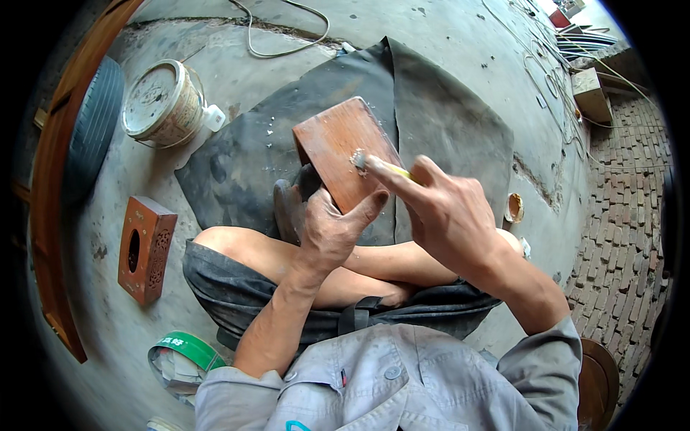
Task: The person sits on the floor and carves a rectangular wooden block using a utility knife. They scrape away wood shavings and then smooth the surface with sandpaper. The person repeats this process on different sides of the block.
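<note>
My left hand (332, 226) grips the lower end of a reddish-brown wooden box (341, 129), thumb lying on its top face. The box is held tilted above my crossed legs. In my right hand (445, 205) is a slim yellow-handled tool (400, 172), its handle mostly covered by the fingers. The tool's working end meets the top face at a small patch of pale crumbs (357, 159); I cannot make out the tip's shape. Below the hands a dark rubber sheet (453, 136) lies spread on the floor, with a few white specks on it.
On the left are a carved wooden tissue box (146, 251), a lidded bucket (162, 108), a tyre (93, 129) and a long wooden beam (54, 179). A green-rimmed tub (188, 350) sits near my left elbow. To the right are a small open tin (514, 207), cables (553, 79) and brick paving (618, 208).
</note>
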Motion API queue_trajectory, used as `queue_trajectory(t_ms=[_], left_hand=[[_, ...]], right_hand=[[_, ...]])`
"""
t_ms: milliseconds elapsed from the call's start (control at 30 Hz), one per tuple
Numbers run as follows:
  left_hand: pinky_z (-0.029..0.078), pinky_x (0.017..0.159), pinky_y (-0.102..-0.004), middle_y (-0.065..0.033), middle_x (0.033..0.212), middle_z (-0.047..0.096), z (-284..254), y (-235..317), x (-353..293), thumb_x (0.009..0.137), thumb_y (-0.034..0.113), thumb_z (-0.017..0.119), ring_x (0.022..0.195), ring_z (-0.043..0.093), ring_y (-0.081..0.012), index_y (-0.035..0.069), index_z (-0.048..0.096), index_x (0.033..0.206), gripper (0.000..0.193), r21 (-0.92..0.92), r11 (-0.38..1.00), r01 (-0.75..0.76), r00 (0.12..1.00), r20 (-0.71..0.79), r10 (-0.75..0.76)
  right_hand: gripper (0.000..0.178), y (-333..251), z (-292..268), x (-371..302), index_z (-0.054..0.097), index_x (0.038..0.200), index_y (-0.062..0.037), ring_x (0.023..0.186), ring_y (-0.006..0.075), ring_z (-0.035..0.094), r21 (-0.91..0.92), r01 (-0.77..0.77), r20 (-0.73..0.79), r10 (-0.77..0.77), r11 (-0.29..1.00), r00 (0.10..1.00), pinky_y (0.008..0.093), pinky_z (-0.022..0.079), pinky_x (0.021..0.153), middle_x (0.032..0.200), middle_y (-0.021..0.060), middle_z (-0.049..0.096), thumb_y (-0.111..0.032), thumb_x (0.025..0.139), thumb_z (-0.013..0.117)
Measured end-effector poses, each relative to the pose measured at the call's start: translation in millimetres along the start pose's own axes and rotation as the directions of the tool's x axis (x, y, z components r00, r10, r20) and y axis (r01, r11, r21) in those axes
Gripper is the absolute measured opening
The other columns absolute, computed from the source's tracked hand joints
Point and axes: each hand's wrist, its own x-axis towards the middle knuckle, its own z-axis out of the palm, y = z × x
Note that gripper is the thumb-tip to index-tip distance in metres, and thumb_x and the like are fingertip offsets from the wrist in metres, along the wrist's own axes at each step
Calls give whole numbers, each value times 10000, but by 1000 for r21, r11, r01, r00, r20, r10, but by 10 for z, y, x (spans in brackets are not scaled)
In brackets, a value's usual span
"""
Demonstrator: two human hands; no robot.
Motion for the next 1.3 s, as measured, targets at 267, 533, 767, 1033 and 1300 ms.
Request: queue_trajectory(t_ms=[267, 533, 767, 1033, 1300], left_hand=[[563, 853, -266, -61, 1118, 748, 12, -22, 7, 956, 217, 840, 996, 696, -106, -44, 698, 1248, 417, 7, 1000, -3, 1000, -10, 3], [559, 806, -266, -62, 1086, 747, 29, 8, 34, 962, 236, 834, 960, 687, -97, -52, 712, 1217, 404, 62, 998, 6, 1000, 22, -8], [560, 808, -263, -59, 1112, 742, 45, -43, 53, 966, 215, 828, 978, 685, -99, -52, 682, 1266, 426, 48, 998, 28, 999, -19, -27], [561, 856, -260, -53, 1125, 742, 85, 17, 76, 969, 184, 821, 1009, 686, -113, -43, 684, 1275, 405, 38, 998, 43, 999, -5, -43], [560, 816, -256, -58, 1086, 749, 68, 4, 69, 965, 179, 821, 979, 692, -103, -45, 703, 1219, 359, 74, 997, 6, 1000, -11, -5]], right_hand=[[603, 34, 94, 125, 585, 1469, -245, 672, 348, 686, 28, 57, -108, -54, 998, 993, 458, 559, 578, 957, 126, 631, -34, 907, 638], [550, 14, 82, 278, 615, 1441, -229, 700, 350, 704, 33, 43, -119, -38, 999, 992, 465, 571, 593, 1010, 144, 662, -55, 920, 639], [563, -50, 52, 143, 613, 1450, -214, 736, 361, 712, 36, -34, -54, 36, 999, 998, 467, 575, 636, 1008, 161, 667, -40, 915, 622], [573, -18, 45, 106, 566, 1475, -203, 771, 384, 725, 60, -54, -23, 55, 997, 998, 477, 574, 657, 1022, 181, 677, -70, 922, 628], [583, 67, 0, -77, 559, 1496, -202, 729, 365, 681, 105, -30, 18, 28, 994, 999, 452, 538, 617, 976, 159, 667, -45, 942, 652]])
